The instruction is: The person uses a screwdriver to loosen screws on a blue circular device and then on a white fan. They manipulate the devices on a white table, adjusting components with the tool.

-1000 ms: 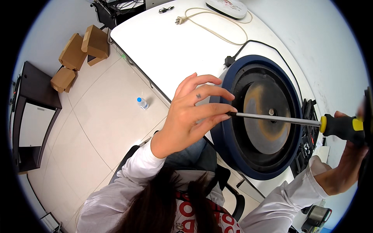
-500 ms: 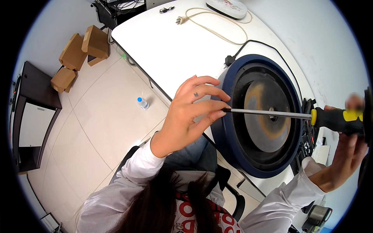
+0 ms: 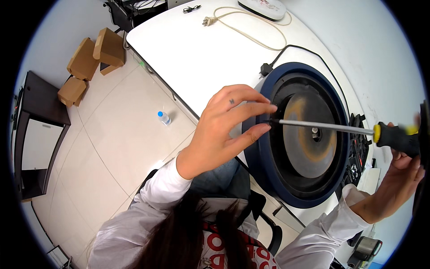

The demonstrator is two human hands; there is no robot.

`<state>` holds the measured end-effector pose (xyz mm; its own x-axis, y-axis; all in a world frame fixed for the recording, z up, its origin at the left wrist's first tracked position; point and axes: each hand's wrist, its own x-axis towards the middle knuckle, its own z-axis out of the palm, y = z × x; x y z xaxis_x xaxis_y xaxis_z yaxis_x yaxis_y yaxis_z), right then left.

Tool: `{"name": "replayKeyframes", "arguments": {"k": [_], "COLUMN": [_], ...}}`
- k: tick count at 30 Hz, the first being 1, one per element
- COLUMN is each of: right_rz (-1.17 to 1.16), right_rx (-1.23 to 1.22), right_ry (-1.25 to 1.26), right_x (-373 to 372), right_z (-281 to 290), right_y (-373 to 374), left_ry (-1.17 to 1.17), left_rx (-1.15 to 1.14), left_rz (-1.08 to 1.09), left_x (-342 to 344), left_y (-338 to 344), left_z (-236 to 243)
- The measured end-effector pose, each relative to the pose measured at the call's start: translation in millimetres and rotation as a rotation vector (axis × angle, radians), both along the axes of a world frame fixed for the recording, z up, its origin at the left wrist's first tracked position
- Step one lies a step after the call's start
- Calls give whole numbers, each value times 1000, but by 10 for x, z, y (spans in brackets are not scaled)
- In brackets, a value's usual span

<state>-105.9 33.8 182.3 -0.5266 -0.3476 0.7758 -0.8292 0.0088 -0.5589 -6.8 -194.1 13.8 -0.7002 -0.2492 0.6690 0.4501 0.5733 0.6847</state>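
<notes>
A screwdriver [image 3: 322,126] with a long steel shaft and a black-and-yellow handle crosses in front of a round appliance. My right hand [image 3: 394,179] is closed round its handle at the right, partly out of sight. Near the tip, my left hand [image 3: 228,127] is open, thumb and fingers parted on either side of it. A small dark piece shows at the tip; I cannot tell what it is. The appliance has a dark blue rim [image 3: 256,166], a black recess and a grey round metal plate [image 3: 304,154] stained brown, with a fastener [image 3: 315,131] in its centre.
The appliance rests on a white table [image 3: 188,49] beside a black plug [image 3: 266,69]. A beige cord [image 3: 251,36] and a white lidded item [image 3: 264,8] lie farther back. Black tool case [image 3: 356,157] stands at right. Bottle [image 3: 164,118] and cardboard boxes [image 3: 85,60] are on the floor.
My left thumb and fingers have parted from the screwdriver's tip. The screwdriver has shifted slightly right, its tip end rising a little, with my right hand still on the handle.
</notes>
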Motion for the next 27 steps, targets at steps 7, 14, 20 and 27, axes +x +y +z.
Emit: {"name": "replayKeyframes", "arguments": {"k": [7, 14, 20, 27], "right_rz": [-87, -332, -321, -326], "right_rx": [46, 237, 243, 286], "right_ry": [90, 44, 46, 47], "right_x": [-255, -704, -867, -907], "right_z": [28, -121, -242, -268], "right_y": [16, 140, 7, -56], "left_ry": [5, -38, -61, -62], "left_rx": [96, 2, -15, 1], "left_rz": [12, -31, -78, -91], "left_x": [-104, -198, -233, -246], "left_y": [-85, -137, -164, -179], "left_z": [-242, -481, -499, -504]}}
